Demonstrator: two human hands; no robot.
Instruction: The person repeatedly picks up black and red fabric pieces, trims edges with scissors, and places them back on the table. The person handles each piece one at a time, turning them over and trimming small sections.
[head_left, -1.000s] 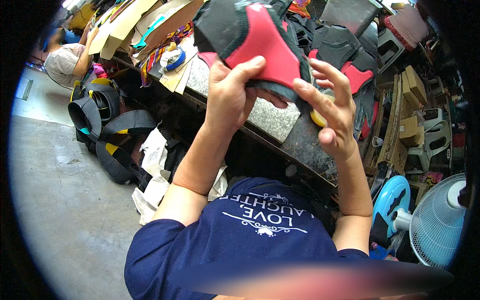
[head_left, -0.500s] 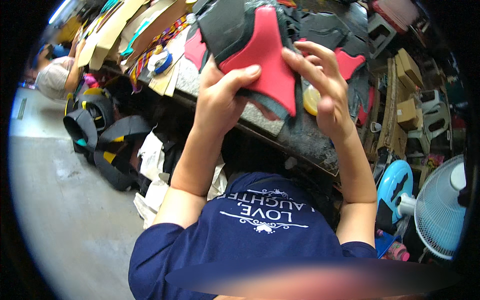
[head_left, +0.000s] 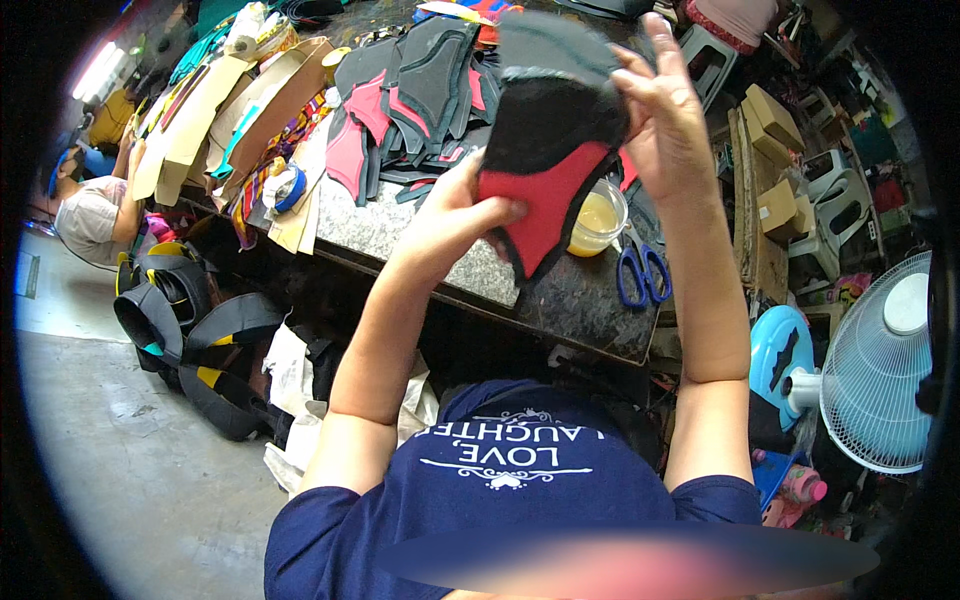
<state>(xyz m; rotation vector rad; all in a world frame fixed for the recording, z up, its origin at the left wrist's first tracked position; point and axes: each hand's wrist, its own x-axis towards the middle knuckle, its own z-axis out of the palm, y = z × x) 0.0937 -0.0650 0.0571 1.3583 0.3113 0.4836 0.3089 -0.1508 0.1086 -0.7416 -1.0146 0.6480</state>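
My left hand (head_left: 450,222) grips the lower left edge of a black and red foam panel (head_left: 553,195), its thumb lying on the red part. The panel is held up above the workbench, its upper black part leaning away. At the panel's upper right edge is my right hand (head_left: 668,125), with bent fingers against it and one finger raised; its thumb is hidden. Below the panel stands a clear tub (head_left: 600,222) of yellowish paste. Blue-handled scissors (head_left: 643,276) lie beside the tub. Several similar black and red pieces (head_left: 415,95) are heaped left of the panel.
The pieces rest partly on a grey stone slab (head_left: 375,232) on the dark workbench (head_left: 585,318). A tape roll (head_left: 287,190) and cardboard (head_left: 200,130) are on the left. A co-worker (head_left: 95,215) sits beyond. Black curved pieces (head_left: 190,320) lie on the floor; a fan (head_left: 880,360) stands right.
The panel has been turned, so a black part now shows above the red. My right hand has moved up to its upper edge. The head view has shifted, uncovering the scissors and more heaped pieces.
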